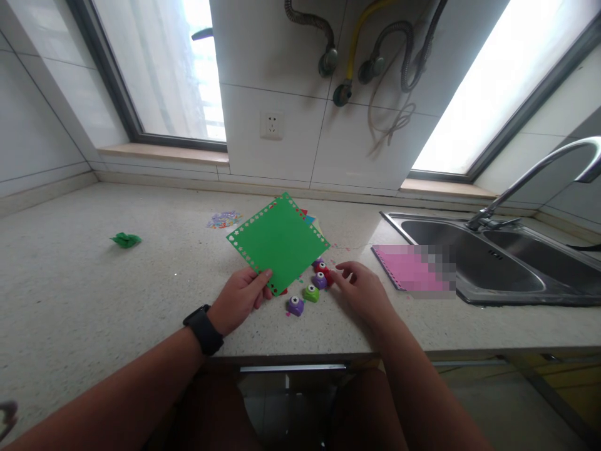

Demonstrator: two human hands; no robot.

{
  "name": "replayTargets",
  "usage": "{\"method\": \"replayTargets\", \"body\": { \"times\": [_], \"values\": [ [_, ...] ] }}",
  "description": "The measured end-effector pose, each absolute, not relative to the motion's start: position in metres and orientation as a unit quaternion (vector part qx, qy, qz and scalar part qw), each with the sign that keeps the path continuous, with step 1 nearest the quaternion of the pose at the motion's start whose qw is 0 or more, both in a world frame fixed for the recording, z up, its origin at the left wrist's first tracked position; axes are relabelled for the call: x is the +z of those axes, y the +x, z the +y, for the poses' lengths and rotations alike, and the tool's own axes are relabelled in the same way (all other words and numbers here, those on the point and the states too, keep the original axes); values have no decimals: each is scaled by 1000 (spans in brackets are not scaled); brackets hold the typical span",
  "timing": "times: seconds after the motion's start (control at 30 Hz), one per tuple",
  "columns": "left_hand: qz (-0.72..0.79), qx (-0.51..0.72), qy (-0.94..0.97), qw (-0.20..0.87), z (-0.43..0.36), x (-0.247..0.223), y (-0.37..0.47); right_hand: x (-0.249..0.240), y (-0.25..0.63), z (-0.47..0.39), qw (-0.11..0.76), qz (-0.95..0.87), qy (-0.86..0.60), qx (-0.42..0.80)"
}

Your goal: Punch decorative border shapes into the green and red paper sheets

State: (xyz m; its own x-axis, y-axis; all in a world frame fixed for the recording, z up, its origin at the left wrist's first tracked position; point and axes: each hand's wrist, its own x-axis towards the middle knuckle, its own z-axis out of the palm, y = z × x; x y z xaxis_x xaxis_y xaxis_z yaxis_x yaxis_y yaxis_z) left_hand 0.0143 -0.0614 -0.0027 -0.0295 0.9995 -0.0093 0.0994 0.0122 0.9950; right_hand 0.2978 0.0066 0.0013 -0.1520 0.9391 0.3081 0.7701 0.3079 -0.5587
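Observation:
My left hand (pixel 245 293) pinches the near corner of a green sheet of paper (pixel 282 241), thumb on top. Small shapes are punched out in rows along the sheet's edges, and it is held up over the counter. Close to its right corner my right hand (pixel 364 289) has its fingers apart, the fingertips at a red craft punch (pixel 328 275); whether they touch it I cannot tell. Beside it stand a purple punch (pixel 320 280), a green punch (pixel 310 292) and another purple punch (pixel 295 305). More punches are partly hidden by the sheet.
Coloured sheets (pixel 310 219) lie partly hidden behind the green paper. A pile of paper bits (pixel 224 219) lies at the back, a crumpled green piece (pixel 126 240) at left. Pink punched paper (pixel 399 266) rests by the steel sink (pixel 422 220) at right.

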Motion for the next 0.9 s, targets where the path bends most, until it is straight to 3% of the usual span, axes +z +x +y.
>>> {"method": "replayTargets", "body": {
  "times": [0.2, 0.3, 0.43, 0.6, 0.73, 0.9],
  "values": [
    [527, 479, 519, 473, -61, -3, 14, 2, 295, 3, 260, -776, -560, 126],
    [522, 481, 521, 473, -61, -2, 15, 5, 301, -1, 330, -728, -563, 212],
    [515, 475, 532, 475, -61, -2, 16, 11, 296, -15, 477, -608, -465, 431],
    [506, 478, 545, 467, -63, 0, 16, 11, 265, -39, 516, -539, -340, 571],
    [506, 478, 562, 447, -66, 2, 17, -2, 242, -46, 563, -493, -320, 581],
    [513, 469, 579, 425, -67, 6, 19, -14, 235, -46, 557, -491, -341, 576]
  ]
}}
